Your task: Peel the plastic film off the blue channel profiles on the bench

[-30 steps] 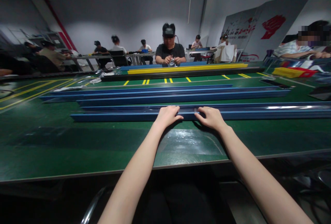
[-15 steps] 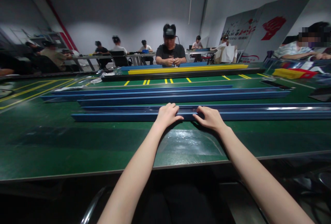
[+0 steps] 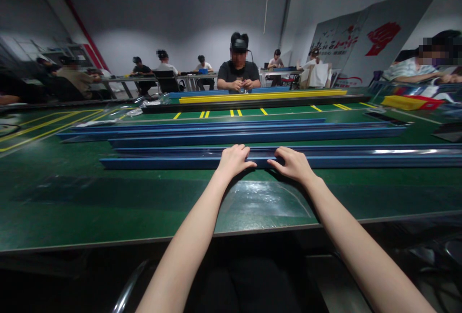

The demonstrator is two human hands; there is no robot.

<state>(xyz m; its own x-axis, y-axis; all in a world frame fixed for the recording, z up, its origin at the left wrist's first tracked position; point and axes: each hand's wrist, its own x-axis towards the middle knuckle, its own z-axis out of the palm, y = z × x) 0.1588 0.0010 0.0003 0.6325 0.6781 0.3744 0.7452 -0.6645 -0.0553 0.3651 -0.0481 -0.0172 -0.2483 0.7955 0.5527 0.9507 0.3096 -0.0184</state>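
Observation:
A long blue channel strip (image 3: 162, 163) lies across the green table in front of me, and a glossy, clear-looking film or strip (image 3: 404, 151) shows inside it. My left hand (image 3: 234, 160) grips the strip near its middle, fingers over the front wall and thumb along the near side. A short gap to the right, my right hand (image 3: 290, 161) holds the same strip with curled fingers, its thumb pointing at the left one. The fingertips are partly hidden inside the channel. Just behind it lie further blue channel strips (image 3: 252, 135).
Clear plastic sheet (image 3: 267, 200) covers the near part of the green table (image 3: 108, 221). Farther back lie a yellow strip (image 3: 263, 96) and a black strip (image 3: 303, 102). A yellow and red tray (image 3: 407, 102) is at right. A co-worker (image 3: 238, 72) sits opposite.
My hands and the blue strip stay practically in place. Across the table, the co-worker's head and hands have shifted slightly.

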